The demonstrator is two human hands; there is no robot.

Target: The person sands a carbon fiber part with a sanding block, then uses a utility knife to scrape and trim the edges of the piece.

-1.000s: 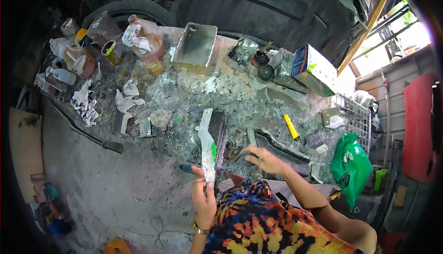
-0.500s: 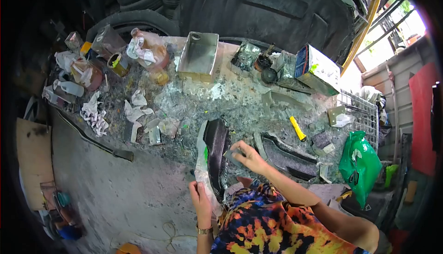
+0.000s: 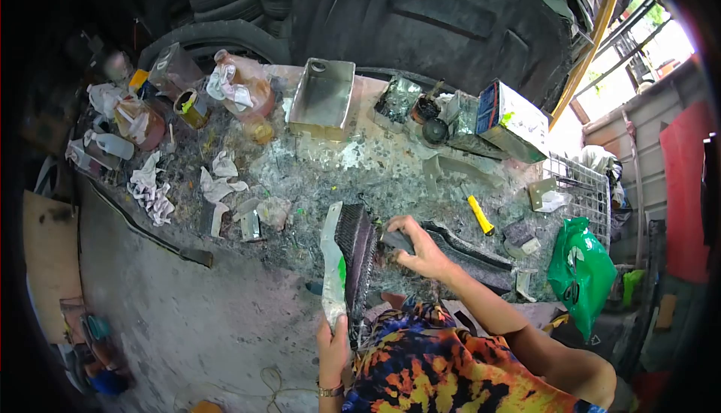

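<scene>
My left hand [image 3: 333, 342] is wrapped round the near end of a long, curved black part with a carbon-fibre weave [image 3: 356, 251]. Along its left side runs a pale grey-white flange [image 3: 330, 251] with a bright green patch. The part stands tilted at the table's front edge. Just right of it, my right hand [image 3: 422, 251] grips a dark grey, flat pad [image 3: 396, 241] like folded sandpaper, close to the part's frayed edge. Behind that hand lies a second black woven part [image 3: 473, 251].
A yellow-handled tool [image 3: 481, 215] and a dark block [image 3: 520, 234] lie to the right, near a green plastic bag [image 3: 580, 270]. An open metal tin [image 3: 321, 101] stands at the back. Crumpled rags [image 3: 152, 191], bottles and containers crowd the left.
The woven part has turned, showing more of its pale flange and weave. My right hand has moved right, away from its edge, with the grey pad. My left hand has shifted slightly.
</scene>
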